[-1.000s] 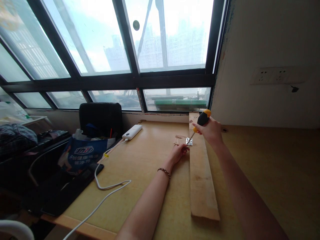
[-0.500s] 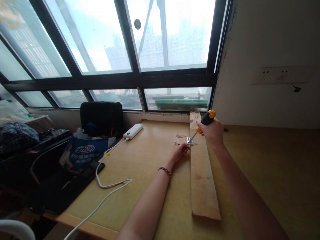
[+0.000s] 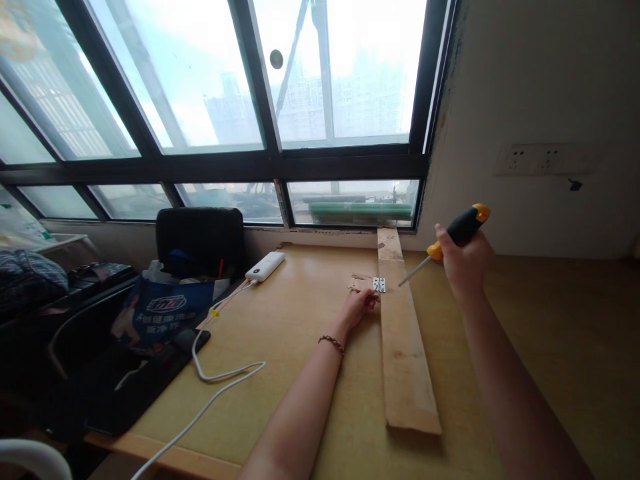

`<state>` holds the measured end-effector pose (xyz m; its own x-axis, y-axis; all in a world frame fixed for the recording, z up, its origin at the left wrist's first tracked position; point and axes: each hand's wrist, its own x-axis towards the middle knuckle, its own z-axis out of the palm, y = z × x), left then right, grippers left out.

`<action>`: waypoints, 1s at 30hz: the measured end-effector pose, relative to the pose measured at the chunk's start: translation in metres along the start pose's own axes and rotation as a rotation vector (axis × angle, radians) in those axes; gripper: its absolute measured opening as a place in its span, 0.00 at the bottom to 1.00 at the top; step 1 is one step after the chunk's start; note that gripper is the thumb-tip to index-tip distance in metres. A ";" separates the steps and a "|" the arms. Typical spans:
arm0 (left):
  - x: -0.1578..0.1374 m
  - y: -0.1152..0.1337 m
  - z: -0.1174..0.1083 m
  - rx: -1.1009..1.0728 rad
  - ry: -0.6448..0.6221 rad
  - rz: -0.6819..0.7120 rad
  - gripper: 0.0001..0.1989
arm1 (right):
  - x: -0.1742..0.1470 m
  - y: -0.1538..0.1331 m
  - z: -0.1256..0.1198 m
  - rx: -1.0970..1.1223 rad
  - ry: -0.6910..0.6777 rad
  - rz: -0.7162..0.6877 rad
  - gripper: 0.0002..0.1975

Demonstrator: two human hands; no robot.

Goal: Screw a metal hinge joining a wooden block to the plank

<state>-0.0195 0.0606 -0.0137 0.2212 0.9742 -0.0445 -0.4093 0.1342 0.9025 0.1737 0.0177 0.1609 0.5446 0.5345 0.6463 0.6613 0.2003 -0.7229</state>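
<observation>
The right fingers (image 3: 449, 247) clamped a yellow-and-black screwdriver (image 3: 464, 225). Just beyond the left fingers (image 3: 369, 298), grip unclear, a flat silver metal hinge (image 3: 379, 285) lay positioned, its fastening indiscernible.

A long wooden board (image 3: 407, 360) lies flat. A silver hinge (image 3: 379, 285), spread flat, straddles the board's left edge, meeting a small wood piece (image 3: 364, 281). Right of the board, a black-and-yellow screwdriver (image 3: 435, 252) tilts toward it.
</observation>
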 end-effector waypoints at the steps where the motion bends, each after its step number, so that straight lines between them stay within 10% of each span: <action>1: 0.000 0.000 0.000 -0.006 -0.001 -0.003 0.05 | 0.002 0.012 -0.002 -0.044 -0.027 0.001 0.23; 10: 0.000 0.002 0.001 -0.035 -0.002 -0.022 0.06 | -0.035 0.162 0.021 -0.385 -0.715 0.264 0.16; 30: -0.002 0.003 0.000 -0.062 -0.005 -0.043 0.05 | -0.055 0.190 0.030 -0.430 -0.650 0.125 0.23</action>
<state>-0.0213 0.0590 -0.0107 0.2439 0.9664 -0.0808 -0.4533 0.1872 0.8715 0.2539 0.0507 -0.0198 0.3048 0.9315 0.1986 0.8287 -0.1567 -0.5373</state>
